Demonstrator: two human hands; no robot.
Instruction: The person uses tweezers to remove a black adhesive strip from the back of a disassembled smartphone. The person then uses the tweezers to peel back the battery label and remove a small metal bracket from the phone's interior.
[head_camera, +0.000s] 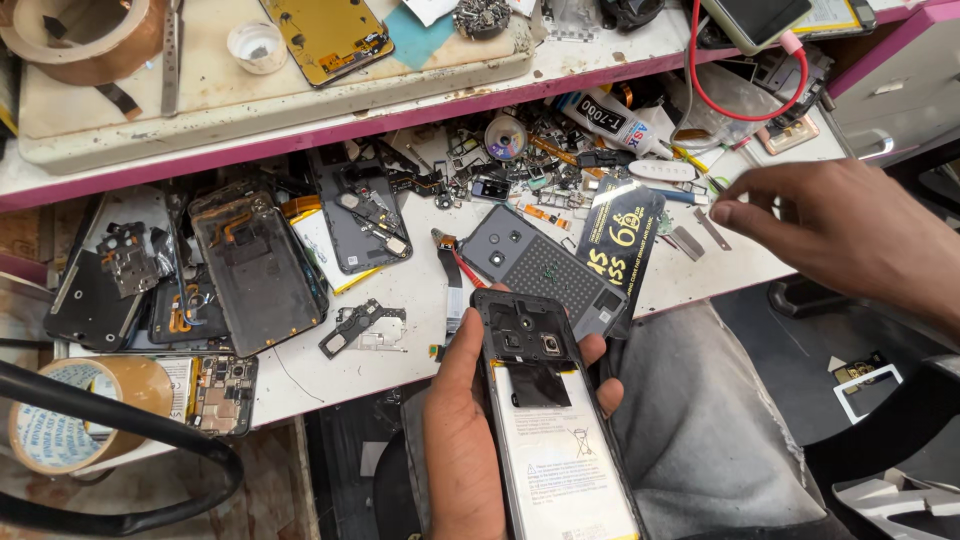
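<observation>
My left hand (462, 440) grips an opened phone (555, 430) with its back cover off, held over my lap below the bench edge. A white battery and the bare camera area show. My right hand (845, 235) hovers over the right end of the white bench, fingers pinched together and pointing left toward small tools. Whether something tiny sits between the fingertips cannot be seen. A grey phone back cover (545, 270) and a glossy black packet (620, 240) lie on the bench just above the held phone.
Phone frames and boards (255, 265) litter the white bench (400, 350). A glue tube (610, 125), red cable (745, 100) and tweezers (710, 230) lie at the right. A brown tape roll (85, 410) sits at the lower left. A raised shelf (300, 100) holds a gold phone frame.
</observation>
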